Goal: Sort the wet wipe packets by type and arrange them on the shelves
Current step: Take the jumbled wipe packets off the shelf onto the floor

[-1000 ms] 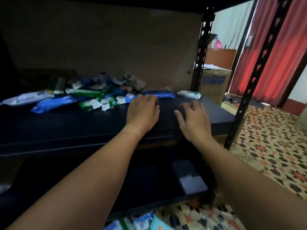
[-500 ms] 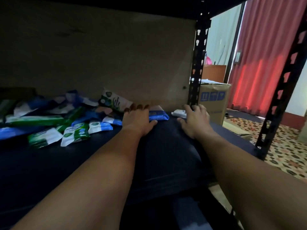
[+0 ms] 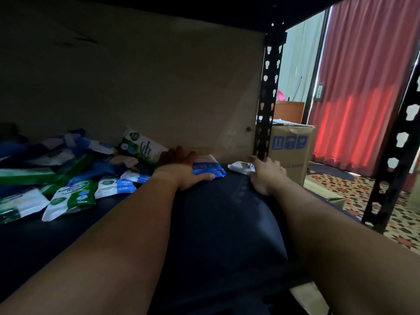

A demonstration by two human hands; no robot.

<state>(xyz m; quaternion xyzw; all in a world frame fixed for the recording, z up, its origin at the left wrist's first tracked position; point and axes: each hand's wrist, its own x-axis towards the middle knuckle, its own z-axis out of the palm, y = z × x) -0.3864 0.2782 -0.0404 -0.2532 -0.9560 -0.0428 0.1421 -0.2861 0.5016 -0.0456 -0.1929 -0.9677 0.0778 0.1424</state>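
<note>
Several wet wipe packets in green, blue and white lie in a loose pile at the left of the dark shelf. One green-and-white packet leans against the back wall. My left hand lies flat with fingers apart, its thumb along the front edge of a blue packet. My right hand rests further right, fingers spread, fingertips touching a small white packet near the back corner post. Neither packet is lifted.
A black perforated post stands at the shelf's back right corner and another post at the front right. The shelf above hangs low overhead. Behind the rack stand a cardboard box, red curtains and a patterned floor.
Both hands have slid from the shelf's front edge toward the back. The left now touches the blue packet, the right the white packet. My view has dropped lower and closer.
</note>
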